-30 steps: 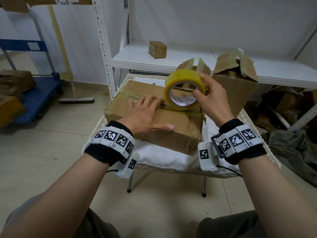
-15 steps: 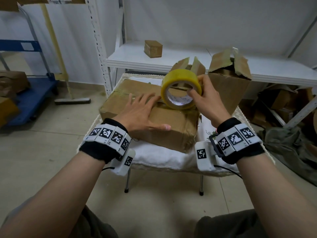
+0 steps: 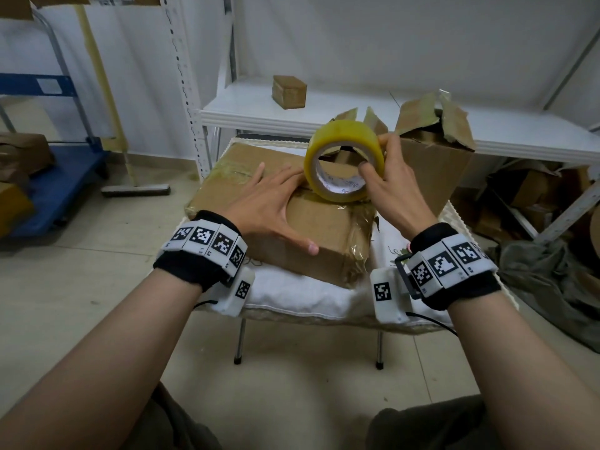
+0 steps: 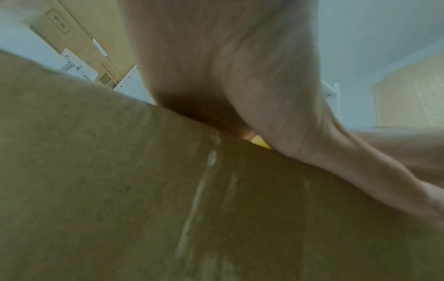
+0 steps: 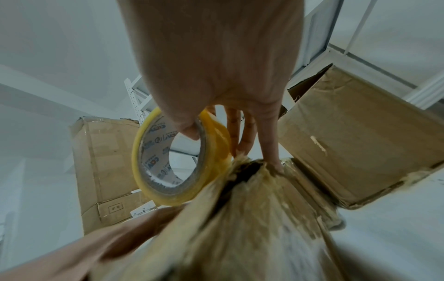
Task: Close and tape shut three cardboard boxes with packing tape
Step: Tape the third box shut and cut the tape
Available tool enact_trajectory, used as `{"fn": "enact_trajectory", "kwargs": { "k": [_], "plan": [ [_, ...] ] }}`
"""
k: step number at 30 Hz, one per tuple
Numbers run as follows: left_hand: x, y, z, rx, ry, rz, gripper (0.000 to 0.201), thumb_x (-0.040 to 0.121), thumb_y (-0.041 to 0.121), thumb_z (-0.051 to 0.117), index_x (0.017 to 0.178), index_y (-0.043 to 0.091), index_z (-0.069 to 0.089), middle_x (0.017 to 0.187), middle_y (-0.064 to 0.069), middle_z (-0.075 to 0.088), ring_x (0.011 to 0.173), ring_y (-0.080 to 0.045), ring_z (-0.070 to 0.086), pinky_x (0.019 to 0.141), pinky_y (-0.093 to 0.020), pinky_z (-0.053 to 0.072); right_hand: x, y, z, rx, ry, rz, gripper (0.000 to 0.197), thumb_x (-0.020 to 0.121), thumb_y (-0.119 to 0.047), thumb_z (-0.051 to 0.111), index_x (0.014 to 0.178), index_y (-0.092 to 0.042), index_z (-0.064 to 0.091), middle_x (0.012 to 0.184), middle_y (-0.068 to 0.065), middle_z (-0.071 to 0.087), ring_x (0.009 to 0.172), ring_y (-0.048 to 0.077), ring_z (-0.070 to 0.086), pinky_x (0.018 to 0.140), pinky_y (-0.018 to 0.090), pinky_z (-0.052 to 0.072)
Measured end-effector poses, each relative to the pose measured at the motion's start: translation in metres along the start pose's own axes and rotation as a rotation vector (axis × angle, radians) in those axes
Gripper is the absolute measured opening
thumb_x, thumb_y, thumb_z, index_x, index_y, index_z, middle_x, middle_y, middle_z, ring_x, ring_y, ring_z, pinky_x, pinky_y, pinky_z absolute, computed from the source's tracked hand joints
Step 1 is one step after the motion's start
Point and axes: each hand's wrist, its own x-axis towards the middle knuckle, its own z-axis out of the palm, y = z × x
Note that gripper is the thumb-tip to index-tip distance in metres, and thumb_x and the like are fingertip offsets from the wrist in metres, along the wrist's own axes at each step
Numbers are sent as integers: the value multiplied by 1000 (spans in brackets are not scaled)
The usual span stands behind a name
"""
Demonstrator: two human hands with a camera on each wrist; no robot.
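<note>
You face white walls (image 3: 389, 43) and a white metal shelf (image 3: 324, 115) behind a small cloth-covered table (image 3: 308, 297), pale floor tiles (image 3: 81, 303) beneath, a blue cart (image 3: 52, 186) at your left, crumpled cloth (image 3: 548, 287) at your right.

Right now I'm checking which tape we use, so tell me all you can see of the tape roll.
The tape roll is a wide ring of yellowish clear tape on a grey printed core. It stands on edge, its bottom on the closed box near the right end. The right hand grips it, thumb inside the core, fingers over the outside. The left hand lies flat on the box beside it.
</note>
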Motion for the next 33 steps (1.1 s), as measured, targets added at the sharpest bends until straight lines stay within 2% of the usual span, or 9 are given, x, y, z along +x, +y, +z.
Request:
{"fn": "enact_trajectory", "kwargs": {
  "k": [3,7,10,16,23,28,33],
  "plan": [
    [2,-2,1,2,-6,-3,142,40,101,51,155,25,19,161,12,20,148,-10,21,122,-56,-6,0,1,-1,-14,0,-6,20,100,-16,48,118,-13,38,97,7,57,87,25,58,85,54,54],
    [2,-3,0,21,-36,15,145,37,102,49,155,25,19,158,11,20,146,-11,21,122,-56,-7,-1,1,-1,-37,-8,-13,24,98,-10,49,120,-11,38,103,15,58,91,29,59,85,53,53],
    [2,-3,0,45,-45,11,144,37,100,51,154,21,22,154,8,23,144,-13,23,123,-54,-6,-2,2,-1,-47,-9,-13,27,97,-7,50,121,-11,38,106,16,59,97,31,60,88,54,53],
    [2,-5,6,6,10,6,130,40,97,56,144,20,36,137,7,31,134,-14,33,122,-51,-6,-3,6,0,-43,-14,42,38,95,-13,65,123,-14,40,115,10,60,108,29,61,91,54,55],
    [0,-6,6,-1,30,-7,134,40,95,58,150,22,32,140,5,30,135,-17,30,122,-50,-6,-2,7,0,-3,42,48,28,93,-6,60,118,-10,48,110,12,58,104,29,57,93,55,52],
    [-2,-4,6,4,30,-44,140,38,95,55,154,21,26,142,4,29,134,-17,29,123,-49,-4,-1,15,-1,85,82,96,23,83,-22,50,105,-16,52,105,13,57,101,33,56,92,63,49],
    [-2,-3,7,-33,33,-52,139,38,94,55,153,22,26,140,3,31,133,-17,31,123,-51,0,-2,18,-1,162,79,145,15,93,-7,53,106,-15,54,104,17,61,103,33,59,92,58,52]
  ]
}}
